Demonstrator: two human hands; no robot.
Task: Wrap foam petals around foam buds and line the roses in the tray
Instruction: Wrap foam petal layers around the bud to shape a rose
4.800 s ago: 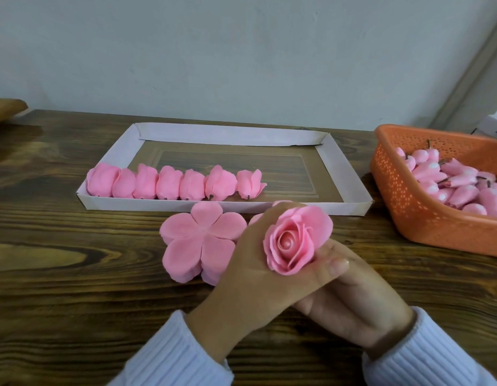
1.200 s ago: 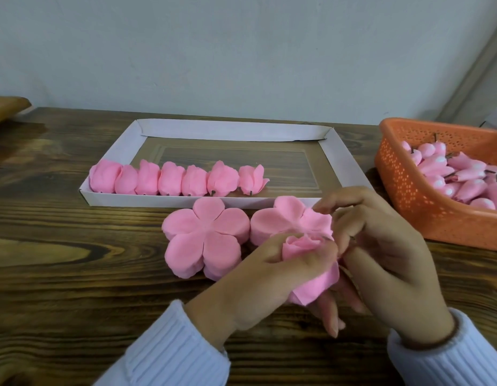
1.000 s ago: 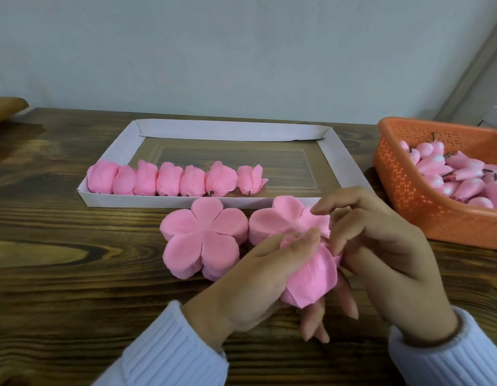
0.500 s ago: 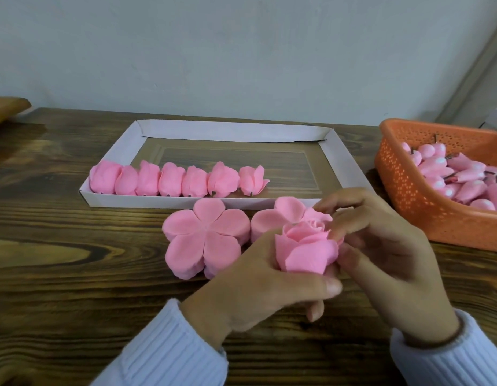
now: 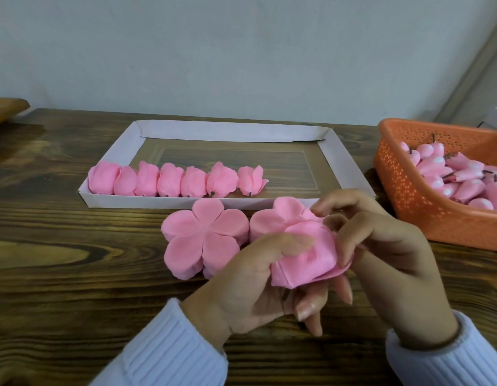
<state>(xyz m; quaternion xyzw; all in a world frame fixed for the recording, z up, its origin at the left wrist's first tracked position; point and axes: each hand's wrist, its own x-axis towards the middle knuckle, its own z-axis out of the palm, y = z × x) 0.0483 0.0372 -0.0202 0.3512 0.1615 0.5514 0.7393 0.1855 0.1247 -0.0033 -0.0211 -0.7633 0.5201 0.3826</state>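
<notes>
A pink foam rose [image 5: 305, 257] is held between both hands above the table's front. My left hand [image 5: 250, 282] grips it from below and the left, thumb pressed on its outer petal. My right hand [image 5: 381, 254] curls round its right side, fingertips on the petals. Two stacks of flat five-lobed foam petals lie behind: the left stack [image 5: 204, 240] in full view, the right stack [image 5: 278, 221] partly hidden by the rose. The white cardboard tray [image 5: 230, 130] holds a row of several finished roses [image 5: 172, 181] along its near wall.
An orange perforated basket [image 5: 409, 201] at the right holds several pink foam buds [image 5: 459, 174] with dark stems. A wooden object [image 5: 4, 108] sits at the far left edge. The dark wooden table [image 5: 60, 260] runs back to a pale wall.
The rose has been turned in my hands: half a second ago its spiral centre faced up, now its outer petals face me. My left thumb has shifted onto the top petal.
</notes>
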